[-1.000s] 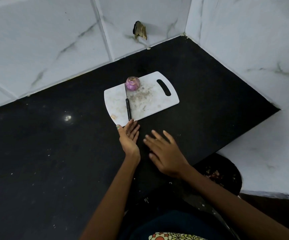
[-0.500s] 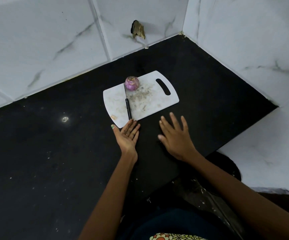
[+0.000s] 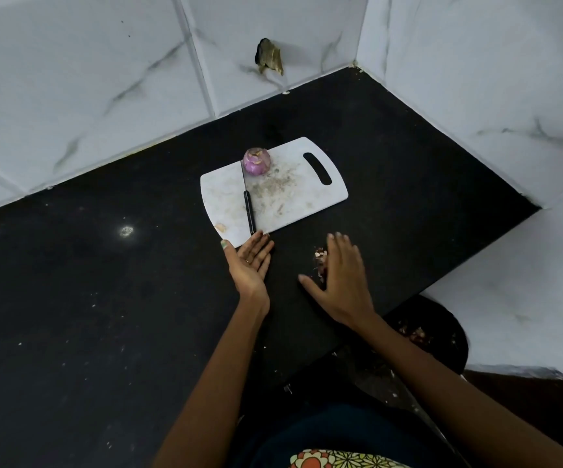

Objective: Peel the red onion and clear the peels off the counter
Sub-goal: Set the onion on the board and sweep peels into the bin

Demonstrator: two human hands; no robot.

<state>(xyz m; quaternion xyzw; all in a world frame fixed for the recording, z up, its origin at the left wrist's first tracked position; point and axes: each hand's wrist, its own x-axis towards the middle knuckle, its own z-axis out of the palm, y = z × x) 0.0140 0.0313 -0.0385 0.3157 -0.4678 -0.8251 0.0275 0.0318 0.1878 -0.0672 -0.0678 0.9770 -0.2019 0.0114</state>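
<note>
The peeled red onion (image 3: 256, 161) stands on the far edge of the white cutting board (image 3: 303, 194), beside the blade of a black-handled knife (image 3: 249, 214). A small heap of onion peels (image 3: 320, 263) lies on the black counter (image 3: 104, 282) against the inner side of my right hand (image 3: 344, 278), whose straight fingers rest flat on the counter. My left hand (image 3: 249, 261) lies palm up with straight fingers at the board's near edge, its fingertips touching the board below the knife handle.
A black bin (image 3: 435, 336) holding peel scraps sits below the counter's front edge at the right. White marble-patterned tiled walls (image 3: 70, 79) enclose the counter at the back and right. Crumbs are scattered over the board.
My right hand slid right, away from my left hand, then stopped against a heap of peels that now shows beside it. My left hand stayed at the board's edge.
</note>
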